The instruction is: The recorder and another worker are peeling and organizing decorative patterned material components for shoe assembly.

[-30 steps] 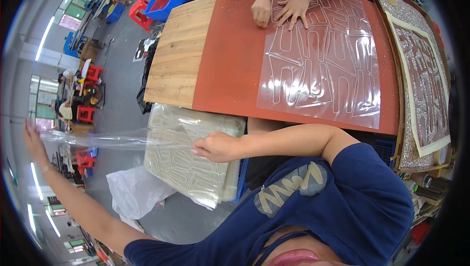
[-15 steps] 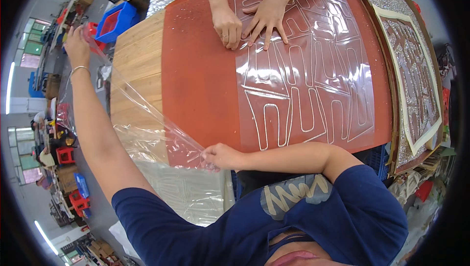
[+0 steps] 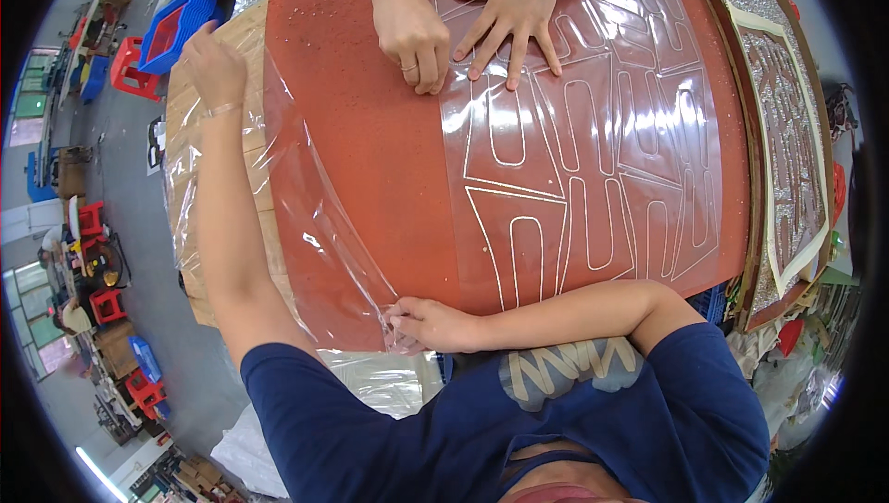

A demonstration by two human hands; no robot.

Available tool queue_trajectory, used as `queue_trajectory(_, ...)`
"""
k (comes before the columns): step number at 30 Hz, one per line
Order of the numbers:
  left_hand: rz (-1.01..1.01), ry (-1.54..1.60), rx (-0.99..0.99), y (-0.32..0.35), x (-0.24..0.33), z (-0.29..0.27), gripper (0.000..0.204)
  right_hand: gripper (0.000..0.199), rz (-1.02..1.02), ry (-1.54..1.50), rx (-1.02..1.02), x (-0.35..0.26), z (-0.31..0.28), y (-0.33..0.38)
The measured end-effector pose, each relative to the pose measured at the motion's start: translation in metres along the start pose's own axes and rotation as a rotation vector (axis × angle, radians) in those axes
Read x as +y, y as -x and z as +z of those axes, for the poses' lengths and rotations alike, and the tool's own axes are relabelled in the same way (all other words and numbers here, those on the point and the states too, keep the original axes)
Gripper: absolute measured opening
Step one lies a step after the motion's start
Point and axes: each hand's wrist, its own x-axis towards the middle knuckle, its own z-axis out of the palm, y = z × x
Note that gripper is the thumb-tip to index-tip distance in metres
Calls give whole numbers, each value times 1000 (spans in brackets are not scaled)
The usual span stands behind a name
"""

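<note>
A loose sheet of clear plastic film (image 3: 319,225) stretches between my hands, over the left part of the red-brown mat (image 3: 370,160). My right hand (image 3: 431,322) pinches its corner at the mat's near edge. Above the wooden board (image 3: 255,146) at the far left, my left hand (image 3: 215,68) is closed on the film's other end; its fingertips are partly hidden. Opposite me, another person's closed hand (image 3: 415,44) rests by the edge of a clear sheet with pale looped outlines (image 3: 583,142). That person's other hand (image 3: 519,17) presses flat on the sheet.
At the right lies a glittery panel (image 3: 773,151) with a cream frame. Blue stacked bins (image 3: 176,31) and a red stool (image 3: 136,72) stand beyond the table's left end. More wrapped plastic (image 3: 380,383) shows below the near edge.
My left hand has swung right and inward, drawing the film over the board and mat. My right hand stays pinched on the corner. The view has shifted a little.
</note>
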Motion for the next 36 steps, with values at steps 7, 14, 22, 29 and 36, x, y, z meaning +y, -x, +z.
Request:
queue_trajectory(7, 365, 982, -742, 69, 218, -157, 28, 26, -111, 151, 69, 7, 0, -3)
queue_trajectory(14, 423, 936, -711, 74, 241, -129, 26, 32, -259, 237, 203, 14, 8, -6)
queue_trajectory(22, 415, 722, -661, 87, 257, -138, 10, 47, -255, 8, 146, 25, 9, 20)
queue_trajectory(29, 419, 514, -530, 150, 261, -179, 18, 38, -229, 79, 193, 38, -8, 55)
queue_trajectory(36, 33, 563, -619, 221, 275, -291, 18, 18, -652, 897, 327, 39, -52, 166)
